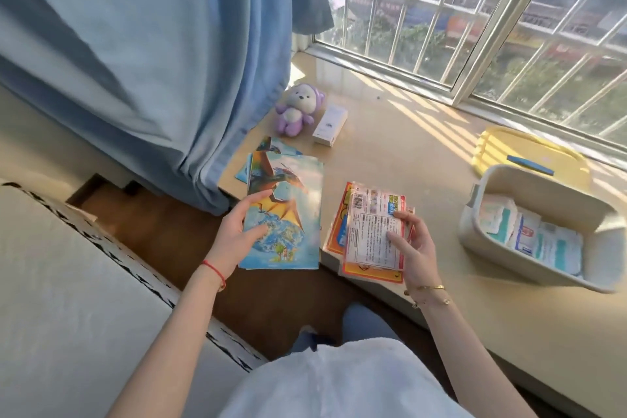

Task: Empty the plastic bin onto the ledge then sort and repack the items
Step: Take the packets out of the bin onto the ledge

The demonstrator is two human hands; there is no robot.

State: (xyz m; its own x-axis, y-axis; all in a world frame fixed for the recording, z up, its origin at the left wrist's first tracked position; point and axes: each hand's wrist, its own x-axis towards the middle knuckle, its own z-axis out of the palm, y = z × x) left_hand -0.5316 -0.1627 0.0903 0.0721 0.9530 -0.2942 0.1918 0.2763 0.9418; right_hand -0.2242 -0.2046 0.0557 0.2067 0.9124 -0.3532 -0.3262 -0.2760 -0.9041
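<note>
Left hand grips blue dinosaur picture cards at beige ledge edge; right hand pinches clear printed packet over orange packs. Grey plastic bin sits right, holding white sachets

Blues, yellows and a lilac toy on a pale ledge

The curtain is plain blue; the plush toy lilac with a white face; the picture cards sky blue with an orange winged creature; the packets red, yellow and white; the bin cream, its lid yellow with a blue handle.
</note>
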